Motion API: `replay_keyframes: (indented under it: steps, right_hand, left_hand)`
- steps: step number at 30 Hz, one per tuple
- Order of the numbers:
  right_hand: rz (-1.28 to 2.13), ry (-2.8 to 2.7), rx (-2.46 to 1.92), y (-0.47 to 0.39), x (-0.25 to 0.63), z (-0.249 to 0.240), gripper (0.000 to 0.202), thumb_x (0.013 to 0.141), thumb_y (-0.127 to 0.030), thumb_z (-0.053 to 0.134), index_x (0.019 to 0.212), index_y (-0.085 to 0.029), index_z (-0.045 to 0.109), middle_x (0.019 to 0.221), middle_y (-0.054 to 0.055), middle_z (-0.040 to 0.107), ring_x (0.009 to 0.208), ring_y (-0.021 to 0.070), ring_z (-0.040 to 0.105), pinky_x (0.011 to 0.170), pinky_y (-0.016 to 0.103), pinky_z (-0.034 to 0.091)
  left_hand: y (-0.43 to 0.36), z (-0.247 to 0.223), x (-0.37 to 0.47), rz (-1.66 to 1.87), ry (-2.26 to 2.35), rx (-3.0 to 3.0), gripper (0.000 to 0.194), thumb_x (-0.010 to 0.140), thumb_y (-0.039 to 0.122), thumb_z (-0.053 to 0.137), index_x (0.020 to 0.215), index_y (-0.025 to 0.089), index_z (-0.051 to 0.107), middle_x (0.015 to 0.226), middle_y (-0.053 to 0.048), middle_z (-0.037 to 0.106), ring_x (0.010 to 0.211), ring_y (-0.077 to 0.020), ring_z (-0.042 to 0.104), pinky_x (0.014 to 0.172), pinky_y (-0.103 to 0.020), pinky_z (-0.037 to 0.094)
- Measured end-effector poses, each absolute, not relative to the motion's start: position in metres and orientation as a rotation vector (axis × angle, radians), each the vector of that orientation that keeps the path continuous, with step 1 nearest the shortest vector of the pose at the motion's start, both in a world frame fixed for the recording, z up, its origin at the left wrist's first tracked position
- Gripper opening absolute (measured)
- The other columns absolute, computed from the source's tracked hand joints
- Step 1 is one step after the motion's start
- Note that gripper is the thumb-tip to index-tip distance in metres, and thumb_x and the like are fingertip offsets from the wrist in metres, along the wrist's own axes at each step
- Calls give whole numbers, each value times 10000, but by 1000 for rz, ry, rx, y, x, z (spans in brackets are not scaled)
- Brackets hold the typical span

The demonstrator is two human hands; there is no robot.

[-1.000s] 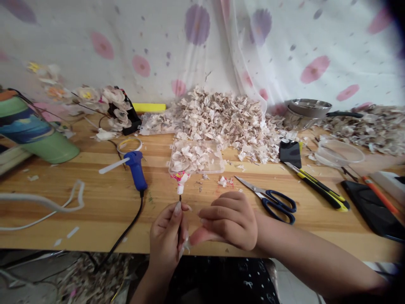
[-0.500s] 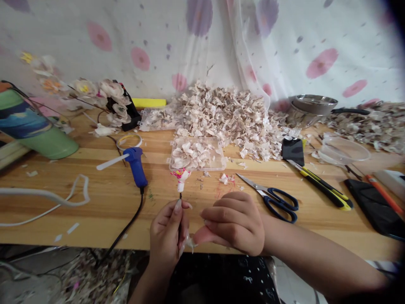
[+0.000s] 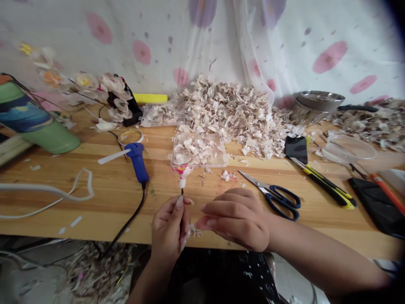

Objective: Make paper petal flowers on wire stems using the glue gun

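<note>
At the near edge of the bench [image 3: 104,226], the left hand [image 3: 169,230] pinches a dark stem [image 3: 182,192]; the stem's pink-and-white flower head [image 3: 182,175] points toward the far edge, just before a clear box [image 3: 221,161] of petals [image 3: 193,150]; the right hand [image 3: 240,219], fingers curled, is just beside a pale wisp [image 3: 196,231], though blur hides whether it grips it; scissors [image 3: 283,202] lie farther toward the bench's right edge.
</note>
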State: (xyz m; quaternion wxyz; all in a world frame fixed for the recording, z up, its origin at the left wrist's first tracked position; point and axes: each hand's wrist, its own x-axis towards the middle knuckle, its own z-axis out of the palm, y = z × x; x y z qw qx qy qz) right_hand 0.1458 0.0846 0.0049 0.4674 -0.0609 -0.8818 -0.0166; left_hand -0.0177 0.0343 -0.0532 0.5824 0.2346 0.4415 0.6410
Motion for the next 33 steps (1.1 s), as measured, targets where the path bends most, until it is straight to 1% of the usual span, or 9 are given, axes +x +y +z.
replay_keyframes:
  steps: [13, 17, 21, 24, 27, 33]
  right_hand:
    - [-31, -2168, -143, 84, 146, 2, 84, 875, -108, 599, 950, -108, 561, 887, 116, 753, 682, 152, 687, 545, 272, 559]
    - [-41, -2165, -137, 84, 146, 0, 101, 865, -110, 616, 946, -114, 556, 886, 116, 752, 671, 150, 688, 544, 271, 556]
    - [-20, -2173, -148, 85, 147, 1, 59, 887, -111, 577, 941, -115, 554, 875, 122, 749, 689, 160, 694, 552, 279, 556]
    - [-15, -2180, -135, 85, 147, 1, 72, 882, -111, 585, 946, -113, 552, 883, 127, 749, 686, 162, 691, 551, 283, 556]
    - [-10, -2174, -130, 85, 147, 0, 77, 875, -114, 596, 939, -113, 553, 883, 124, 749, 694, 161, 689, 548, 280, 552]
    - [-26, -2160, -141, 84, 146, -1, 57, 876, -112, 587, 915, -127, 548, 882, 105, 748, 707, 146, 685, 549, 268, 553]
  left_hand:
    - [34, -55, -19, 1480, 1036, 552, 309, 721, 468, 777, 752, 174, 690, 360, 99, 491, 220, -28, 315, 227, -135, 235]
    - [34, -55, -19, 1479, 1032, 556, 308, 715, 471, 782, 750, 178, 696, 359, 98, 492, 225, -29, 321, 236, -136, 253]
    - [35, -55, -19, 1478, 1028, 558, 301, 712, 465, 788, 748, 180, 702, 367, 100, 496, 229, -25, 319, 256, -141, 292]
    - [34, -54, -19, 1480, 1026, 556, 297, 718, 466, 783, 748, 181, 701, 370, 101, 495, 231, -24, 323, 268, -141, 313]
    - [34, -54, -19, 1480, 1027, 555, 287, 737, 461, 770, 759, 183, 703, 373, 99, 499, 235, -22, 326, 267, -134, 301]
    - [34, -54, -19, 1470, 1026, 562, 309, 719, 471, 781, 756, 176, 698, 368, 99, 501, 228, -25, 325, 248, -133, 264]
